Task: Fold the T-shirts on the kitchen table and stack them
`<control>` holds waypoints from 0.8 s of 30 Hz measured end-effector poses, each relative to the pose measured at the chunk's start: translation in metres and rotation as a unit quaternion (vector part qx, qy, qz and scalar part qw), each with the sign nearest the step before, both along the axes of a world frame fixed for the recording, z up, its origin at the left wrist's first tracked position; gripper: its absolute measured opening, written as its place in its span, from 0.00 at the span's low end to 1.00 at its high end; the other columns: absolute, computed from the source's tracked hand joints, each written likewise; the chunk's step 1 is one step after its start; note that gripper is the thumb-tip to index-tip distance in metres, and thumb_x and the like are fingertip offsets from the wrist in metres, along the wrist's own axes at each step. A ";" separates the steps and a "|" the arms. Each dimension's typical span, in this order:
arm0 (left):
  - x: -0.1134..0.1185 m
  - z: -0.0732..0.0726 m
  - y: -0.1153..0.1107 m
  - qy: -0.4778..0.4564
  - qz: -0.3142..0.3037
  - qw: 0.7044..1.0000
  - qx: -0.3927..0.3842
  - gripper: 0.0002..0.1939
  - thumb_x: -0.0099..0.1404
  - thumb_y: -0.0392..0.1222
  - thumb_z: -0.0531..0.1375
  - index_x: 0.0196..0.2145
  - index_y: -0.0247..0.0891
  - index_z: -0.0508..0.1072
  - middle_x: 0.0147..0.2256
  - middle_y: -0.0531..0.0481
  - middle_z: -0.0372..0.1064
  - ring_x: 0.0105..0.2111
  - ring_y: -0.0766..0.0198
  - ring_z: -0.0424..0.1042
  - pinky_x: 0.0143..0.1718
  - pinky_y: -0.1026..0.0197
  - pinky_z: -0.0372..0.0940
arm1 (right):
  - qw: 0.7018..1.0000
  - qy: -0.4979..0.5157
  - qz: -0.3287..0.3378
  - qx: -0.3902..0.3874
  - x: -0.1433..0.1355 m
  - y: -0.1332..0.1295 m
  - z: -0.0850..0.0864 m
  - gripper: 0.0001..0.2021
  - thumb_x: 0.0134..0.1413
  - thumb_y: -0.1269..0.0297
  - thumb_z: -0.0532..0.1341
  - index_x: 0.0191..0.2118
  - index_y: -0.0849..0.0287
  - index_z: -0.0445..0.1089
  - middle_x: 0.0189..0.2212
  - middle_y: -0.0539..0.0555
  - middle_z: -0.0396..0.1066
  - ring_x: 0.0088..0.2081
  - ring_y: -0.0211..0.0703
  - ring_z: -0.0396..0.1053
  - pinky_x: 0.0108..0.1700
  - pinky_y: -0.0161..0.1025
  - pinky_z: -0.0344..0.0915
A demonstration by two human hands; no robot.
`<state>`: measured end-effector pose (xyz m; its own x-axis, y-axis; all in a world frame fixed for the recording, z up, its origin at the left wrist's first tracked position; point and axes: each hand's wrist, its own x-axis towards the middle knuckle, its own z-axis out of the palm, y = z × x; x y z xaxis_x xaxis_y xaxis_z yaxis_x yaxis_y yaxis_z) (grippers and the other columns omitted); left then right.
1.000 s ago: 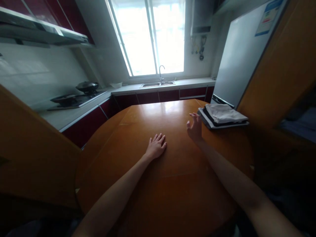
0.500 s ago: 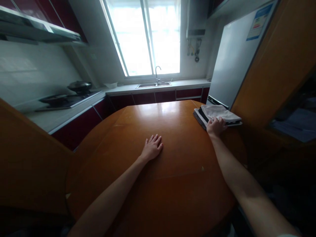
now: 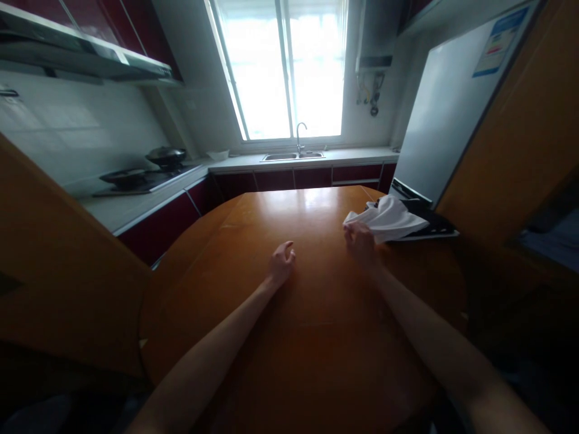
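My right hand (image 3: 360, 242) is closed on the near left corner of a whitish piece of cloth (image 3: 392, 218). The cloth is bunched and drawn out to the left, and part of it still lies over a pile of folded fabric (image 3: 435, 220), black on top with a pale layer beneath. Whether the cloth is a garment cannot be made out. Over the middle of the wooden table (image 3: 253, 253), my left hand (image 3: 281, 264) is loosely curled, a gap between thumb and fingers and nothing in it.
A fridge (image 3: 456, 114) stands behind the pile at the right. Along the far wall runs a counter (image 3: 246, 161) with a sink (image 3: 294, 156) and tap under the window. To the left, a lidded pan (image 3: 166, 157) and another pan (image 3: 124, 176) sit on the stove.
My right hand has pulled the whitish cloth leftward off the pile, baring the black fabric. My left hand has gone from lying flat to loosely curled. The view has shifted slightly.
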<state>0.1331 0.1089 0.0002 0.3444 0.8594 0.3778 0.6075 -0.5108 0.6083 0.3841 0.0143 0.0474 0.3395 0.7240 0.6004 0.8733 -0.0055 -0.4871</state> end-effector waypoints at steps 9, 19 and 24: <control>-0.034 0.019 0.013 -0.134 0.025 0.987 0.087 0.12 0.67 0.38 0.55 0.46 0.40 0.74 0.47 0.46 0.75 0.48 0.59 0.74 0.50 0.55 0.70 | 0.887 0.026 0.455 -0.074 -0.099 -0.028 -0.010 0.15 0.69 0.56 0.55 0.39 0.56 0.77 0.39 0.54 0.77 0.42 0.44 0.72 0.49 0.39 0.66; -0.021 0.007 -0.005 0.032 -0.246 0.969 -0.012 0.20 0.63 0.48 0.66 0.53 0.44 0.77 0.47 0.47 0.73 0.41 0.61 0.74 0.46 0.59 0.70 | 0.973 -0.073 -0.011 -0.217 -0.019 0.011 -0.041 0.18 0.63 0.56 0.59 0.54 0.57 0.74 0.57 0.62 0.69 0.59 0.60 0.61 0.60 0.53 0.56; -0.032 0.016 0.008 0.041 -0.127 0.991 -0.008 0.11 0.64 0.37 0.62 0.43 0.39 0.80 0.39 0.48 0.75 0.34 0.62 0.74 0.40 0.59 0.71 | 0.968 -0.053 -0.024 -0.243 -0.005 0.011 -0.038 0.20 0.69 0.55 0.50 0.49 0.58 0.76 0.54 0.64 0.71 0.57 0.59 0.62 0.56 0.51 0.59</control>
